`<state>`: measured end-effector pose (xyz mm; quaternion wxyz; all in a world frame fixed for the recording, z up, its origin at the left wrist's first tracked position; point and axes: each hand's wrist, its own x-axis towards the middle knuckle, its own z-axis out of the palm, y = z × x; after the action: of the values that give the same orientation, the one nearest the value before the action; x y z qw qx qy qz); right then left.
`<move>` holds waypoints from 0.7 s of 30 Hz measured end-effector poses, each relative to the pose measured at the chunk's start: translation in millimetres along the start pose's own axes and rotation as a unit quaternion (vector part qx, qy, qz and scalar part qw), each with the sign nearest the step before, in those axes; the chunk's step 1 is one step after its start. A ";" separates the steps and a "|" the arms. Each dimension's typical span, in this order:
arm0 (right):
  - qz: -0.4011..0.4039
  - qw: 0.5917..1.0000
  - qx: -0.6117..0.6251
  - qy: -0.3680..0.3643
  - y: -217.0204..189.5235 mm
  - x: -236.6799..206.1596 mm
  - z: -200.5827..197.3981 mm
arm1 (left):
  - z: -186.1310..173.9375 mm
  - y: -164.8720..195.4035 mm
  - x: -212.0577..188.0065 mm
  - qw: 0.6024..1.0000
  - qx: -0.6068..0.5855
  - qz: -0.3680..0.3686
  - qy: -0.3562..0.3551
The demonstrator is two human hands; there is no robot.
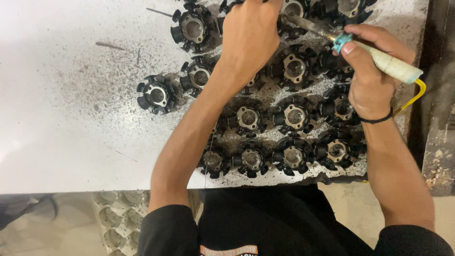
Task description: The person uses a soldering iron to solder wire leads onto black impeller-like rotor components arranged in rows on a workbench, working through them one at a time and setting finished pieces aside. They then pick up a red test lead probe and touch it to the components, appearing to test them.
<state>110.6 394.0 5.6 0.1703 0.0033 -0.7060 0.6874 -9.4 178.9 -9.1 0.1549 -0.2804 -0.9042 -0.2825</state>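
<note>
Holding a soldering iron (379,58) in my right hand (367,71), I have the fingers closed round its pale handle just behind the blue collar, thumb on top, much as a pen is held; that grip puts the metal tip down onto a stator core (293,10) at the far edge of the desk (61,118). The iron's yellow cord (416,95) loops off behind my wrist toward the right edge, so it lies off the parts.

My left hand (249,35) reaches across to the same far row and rests on the parts beside the tip, fingers curled downward. I judge it steadies the piece under the iron, but what the fingertips actually pinch is hidden by the back of the hand, so I cannot tell whether that grip is closed on anything.

Black stator cores with metal centre hubs sit flat in rough rows over the right half of the desk, nearly touching one another, which keeps each within reach. One core (157,94) sits apart toward the middle. Dark specks litter the white surface around them. A moulded tray (113,218) lies on the floor below the near edge.
</note>
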 end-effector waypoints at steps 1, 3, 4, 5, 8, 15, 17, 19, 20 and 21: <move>0.006 1.000 0.013 0.001 1.6 -0.1 0.1 | 1.0 0.2 2.3 1.000 0.003 0.005 -0.001; 0.014 0.999 0.039 0.005 3.7 0.3 -0.9 | 0.9 0.0 4.3 1.000 0.008 0.004 -0.013; 0.013 0.999 0.029 0.004 4.1 -0.4 -1.4 | 0.7 -0.1 4.5 1.000 0.009 -0.002 -0.025; 0.013 1.000 0.019 0.005 4.4 -1.1 -1.9 | 0.6 -0.5 4.6 0.999 0.009 -0.007 -0.037; 0.009 1.000 0.004 0.006 5.3 -2.2 -3.1 | 0.6 -1.3 3.8 0.999 -0.005 -0.014 -0.034; 0.048 0.995 0.086 0.004 11.7 3.4 -9.1 | 1.6 -0.2 9.3 0.999 -0.010 0.013 -0.038; 0.061 0.992 0.107 0.002 13.4 5.4 -10.9 | -1.8 2.1 7.0 0.999 -0.033 0.015 -0.013; 0.061 0.991 0.116 0.000 14.6 6.6 -11.5 | -6.8 3.1 3.1 0.998 -0.061 -0.016 -0.026; 0.056 0.992 0.115 0.000 15.0 6.6 -11.2 | -9.0 3.0 1.5 0.996 -0.076 -0.031 -0.034; 0.052 0.992 0.113 0.001 15.2 6.5 -10.7 | -10.6 2.0 0.9 0.996 -0.082 -0.029 -0.030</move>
<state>103.4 406.7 -7.6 0.1337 -0.0154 -0.6224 0.7710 -7.6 174.3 0.6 0.0963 -0.2737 -0.8899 -0.3519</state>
